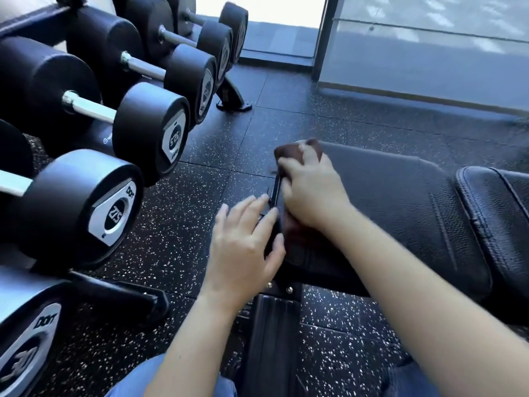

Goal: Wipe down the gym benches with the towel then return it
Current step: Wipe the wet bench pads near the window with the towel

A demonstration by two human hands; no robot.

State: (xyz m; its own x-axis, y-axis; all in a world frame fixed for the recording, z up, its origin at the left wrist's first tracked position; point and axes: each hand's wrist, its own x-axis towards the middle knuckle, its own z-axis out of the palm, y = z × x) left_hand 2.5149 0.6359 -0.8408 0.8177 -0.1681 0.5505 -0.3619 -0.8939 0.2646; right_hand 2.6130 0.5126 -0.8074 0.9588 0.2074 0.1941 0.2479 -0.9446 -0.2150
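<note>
Wiping step: your right hand (pixel 312 190) grips towel (pixel 289 154) on worktop (pixel 400 196) end, mid-frame; left hand (pixel 243 239) open against edge. Next: sweep toward frame right.

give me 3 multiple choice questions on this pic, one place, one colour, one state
1. Where is the towel? A on the bench B in a bucket C on a hook
2. Towel colour? A white B brown C blue
3. The left hand is: A clenched in a fist B open at the bench edge C holding the towel
Answers: 1 A, the right hand holds it against the bench pad; 2 B, brown cloth shows past the fingers; 3 B, its fingers are straight.
</note>
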